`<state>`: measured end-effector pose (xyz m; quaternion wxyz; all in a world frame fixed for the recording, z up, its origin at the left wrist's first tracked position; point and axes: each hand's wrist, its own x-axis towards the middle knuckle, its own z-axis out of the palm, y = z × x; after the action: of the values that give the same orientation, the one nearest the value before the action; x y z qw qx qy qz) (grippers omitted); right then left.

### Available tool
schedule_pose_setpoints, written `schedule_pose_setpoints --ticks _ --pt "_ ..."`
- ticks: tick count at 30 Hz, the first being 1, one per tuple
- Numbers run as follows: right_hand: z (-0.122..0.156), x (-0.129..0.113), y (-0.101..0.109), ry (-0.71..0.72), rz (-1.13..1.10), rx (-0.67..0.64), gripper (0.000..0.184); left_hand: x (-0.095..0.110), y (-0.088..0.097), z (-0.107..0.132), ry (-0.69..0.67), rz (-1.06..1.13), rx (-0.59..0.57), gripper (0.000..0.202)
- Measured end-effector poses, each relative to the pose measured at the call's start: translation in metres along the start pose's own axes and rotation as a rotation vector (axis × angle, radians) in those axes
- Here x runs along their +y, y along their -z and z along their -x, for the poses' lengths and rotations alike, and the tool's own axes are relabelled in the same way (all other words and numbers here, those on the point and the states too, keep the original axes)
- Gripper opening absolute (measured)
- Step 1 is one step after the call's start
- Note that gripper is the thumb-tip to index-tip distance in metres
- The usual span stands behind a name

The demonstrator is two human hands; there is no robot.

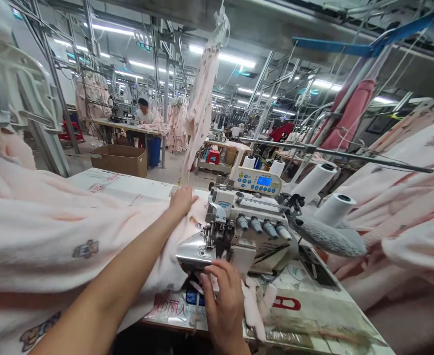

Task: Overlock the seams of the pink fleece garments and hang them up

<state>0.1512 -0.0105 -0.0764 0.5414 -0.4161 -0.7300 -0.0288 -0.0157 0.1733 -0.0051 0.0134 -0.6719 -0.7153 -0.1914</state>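
Note:
An overlock sewing machine point(253, 217) with a lit control panel stands on the white table. Pale pink fleece fabric point(128, 236) with small printed animals spreads from its left side across the table and down over the front edge. My left hand point(182, 201) reaches forward onto the fleece, left of the machine head; its thumb sticks out, the other fingertips are hidden. Close to the machine's metal front plate point(196, 249), my right hand point(224, 296) has its fingers bent and apart, with no clear hold on anything. Pink fabric scraps point(253, 310) lie right of it.
White thread cones point(315, 182) stand behind the machine, beside a grey fuzzy roll point(331, 236). A long fabric strip point(202, 93) hangs above the table's far edge. Pink garments point(405, 207) crowd the right. A cardboard box point(118, 160) sits on the floor; a co-worker point(143, 113) is beyond.

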Motion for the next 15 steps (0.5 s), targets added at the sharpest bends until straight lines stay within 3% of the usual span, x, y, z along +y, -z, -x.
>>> schedule_pose_setpoints --ticks 2,4,6,9,12,15 --pt "0.004 -0.004 0.001 0.006 -0.042 -0.012 0.011 -0.010 0.006 0.010 0.045 -0.008 -0.039 0.042" --pt "0.008 -0.005 0.003 -0.014 -0.074 0.014 0.011 -0.025 0.014 0.034 0.071 -0.021 -0.070 0.047" --pt "0.012 -0.005 0.002 -0.082 -0.130 0.010 0.012 -0.040 0.024 0.072 0.084 -0.043 -0.077 0.050" --pt "0.017 -0.003 -0.004 -0.282 -0.291 -0.137 0.019 -0.053 0.040 0.136 0.086 -0.080 -0.090 0.043" --pt "0.017 -0.003 -0.012 -0.526 -0.498 -0.268 0.032 -0.043 0.053 0.185 -0.028 0.022 -0.244 0.026" --pt "0.012 0.004 -0.016 -0.755 -0.669 -0.244 0.041 -0.011 0.058 0.201 -0.274 0.197 -0.374 0.023"
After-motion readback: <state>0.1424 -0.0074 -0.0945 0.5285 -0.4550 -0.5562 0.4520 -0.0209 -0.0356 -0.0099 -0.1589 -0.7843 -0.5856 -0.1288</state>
